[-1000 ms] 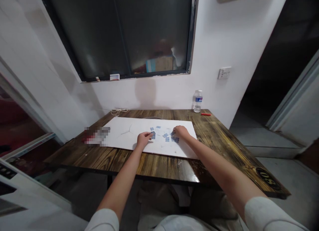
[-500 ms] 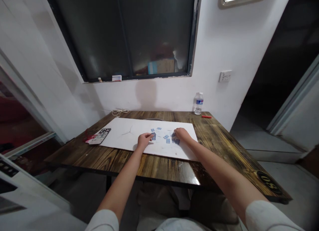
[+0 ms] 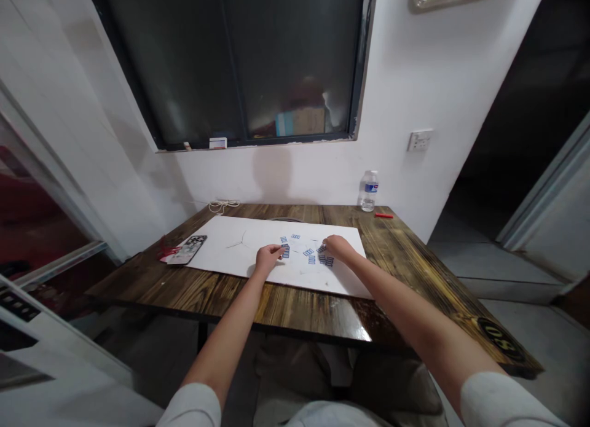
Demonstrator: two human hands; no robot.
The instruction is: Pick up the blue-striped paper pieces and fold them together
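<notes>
A white board [image 3: 230, 264] lies on the table, with several small blue-and-white rectangular pieces [image 3: 311, 260] scattered over its right half. My left hand [image 3: 268, 260] rests low over the board, its thumb and fingertips pinched together against a group of pieces [image 3: 286, 251]. What those fingers hold, if anything, is too small to make out. To the right, my right hand [image 3: 338, 249] is bent with its fingers closed downward beside another piece [image 3: 321, 250]. Its fingertips are partly hidden, and whatever is in them cannot be made out.
A patterned phone-like object [image 3: 196, 249] with red strands lies at the board's left end. Thin dark lines [image 3: 240, 241] mark the board's left half. At the table's back stand a water bottle [image 3: 369, 192], a red pen [image 3: 384, 216] and a coiled white cable [image 3: 224, 206].
The camera view has shifted slightly. Both hands stay in nearly the same places over the pieces, with no clear movement of the pieces.
</notes>
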